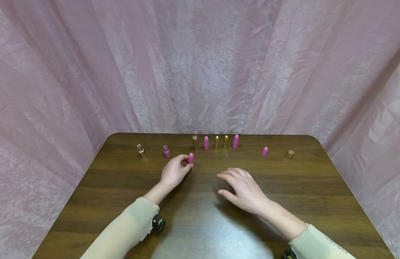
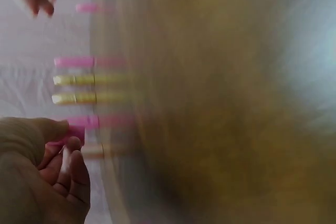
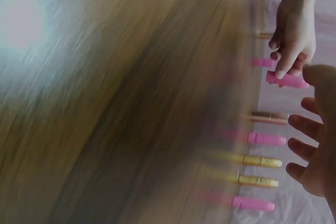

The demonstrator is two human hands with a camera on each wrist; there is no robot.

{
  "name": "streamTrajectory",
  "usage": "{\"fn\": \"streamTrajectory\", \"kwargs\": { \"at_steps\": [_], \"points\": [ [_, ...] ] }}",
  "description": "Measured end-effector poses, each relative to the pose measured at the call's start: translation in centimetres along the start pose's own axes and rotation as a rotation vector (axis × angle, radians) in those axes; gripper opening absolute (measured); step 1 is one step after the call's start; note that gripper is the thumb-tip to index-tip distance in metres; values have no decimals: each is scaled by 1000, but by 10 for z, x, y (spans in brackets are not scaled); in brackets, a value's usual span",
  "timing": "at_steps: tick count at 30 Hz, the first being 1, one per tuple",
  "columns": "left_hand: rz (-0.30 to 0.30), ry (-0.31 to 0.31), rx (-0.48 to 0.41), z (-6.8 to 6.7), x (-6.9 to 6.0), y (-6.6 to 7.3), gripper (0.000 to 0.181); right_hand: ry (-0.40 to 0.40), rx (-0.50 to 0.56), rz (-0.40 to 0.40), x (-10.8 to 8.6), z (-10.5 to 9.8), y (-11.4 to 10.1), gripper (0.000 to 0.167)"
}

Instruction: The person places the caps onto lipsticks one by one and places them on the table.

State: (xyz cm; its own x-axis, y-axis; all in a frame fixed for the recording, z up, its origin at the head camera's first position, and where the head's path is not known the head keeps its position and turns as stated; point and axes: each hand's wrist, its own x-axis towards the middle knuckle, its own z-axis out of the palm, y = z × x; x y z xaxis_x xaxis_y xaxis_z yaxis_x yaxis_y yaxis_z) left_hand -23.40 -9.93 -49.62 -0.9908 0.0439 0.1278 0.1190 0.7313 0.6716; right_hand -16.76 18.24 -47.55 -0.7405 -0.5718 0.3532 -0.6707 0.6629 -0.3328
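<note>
Pinched a glossy pink, bullet-shaped tube (image 1: 191, 158) between the thumb and bent fingers of the left hand (image 1: 174, 172), with the rounded end up. Held it just in front of, and slightly left of, an upright copper-brown, straight-sided metallic tube (image 1: 195, 143). Could not judge contact between its base and the dark wood-grain table (image 1: 122, 180). Held the right hand (image 1: 244, 190) over the table's middle, well apart from the pinched tube, with a released grip and loosely spread fingers.

Had four more upright tubes lined up rightward from the copper-brown one near the far edge: a pink round-tipped tube (image 1: 206, 142), two narrow shiny gold tubes (image 1: 217, 142) side by side, and another pink round-tipped tube (image 1: 236, 141) at the right end. Had to the left of the pinched tube an open-topped purplish-pink cylinder (image 1: 166, 152), and farther left a pale gold, narrow-necked metallic cylinder (image 1: 141, 151). Saw to the right of the row a short pink dome-topped cap (image 1: 265, 151), and farther right a short copper-brown metallic cap (image 1: 289, 154). Wore pale green sleeves (image 1: 122, 226) with a black wrist device (image 1: 158, 223) at each cuff. Faced a pale pink, crushed-velvet-like curtain (image 1: 206, 64) behind the table.
</note>
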Motion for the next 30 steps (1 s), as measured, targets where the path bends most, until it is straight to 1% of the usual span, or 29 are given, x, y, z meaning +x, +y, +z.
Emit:
{"fn": "streamTrajectory", "kwargs": {
  "at_steps": [3, 6, 9, 12, 17, 23, 26, 30],
  "points": [
    [-43, 46, 11, 3, 18, -3, 30, -63, -78, -1, -8, -3, 7, 63],
    [-80, 76, -20, 6, 33, -4, 33, -115, -135, 17, -16, -7, 12, 69],
    [-118, 105, -55, 8, 46, -4, 34, -138, -172, 36, -23, -10, 17, 72],
    [-157, 127, -75, 10, 54, -6, 35, -147, -183, 59, -31, -13, 21, 73],
    [-216, 129, -67, 8, 63, -12, 34, -153, -183, 84, -41, -16, 28, 73],
    [-278, 119, -56, 6, 67, -20, 35, -155, -188, 97, -49, -18, 34, 72],
    [-289, 113, -69, 7, 68, -24, 35, -156, -185, 95, -52, -19, 36, 72],
    [-287, 116, -87, 10, 70, -27, 36, -148, -159, 94, -55, -18, 37, 70]
  ]
}}
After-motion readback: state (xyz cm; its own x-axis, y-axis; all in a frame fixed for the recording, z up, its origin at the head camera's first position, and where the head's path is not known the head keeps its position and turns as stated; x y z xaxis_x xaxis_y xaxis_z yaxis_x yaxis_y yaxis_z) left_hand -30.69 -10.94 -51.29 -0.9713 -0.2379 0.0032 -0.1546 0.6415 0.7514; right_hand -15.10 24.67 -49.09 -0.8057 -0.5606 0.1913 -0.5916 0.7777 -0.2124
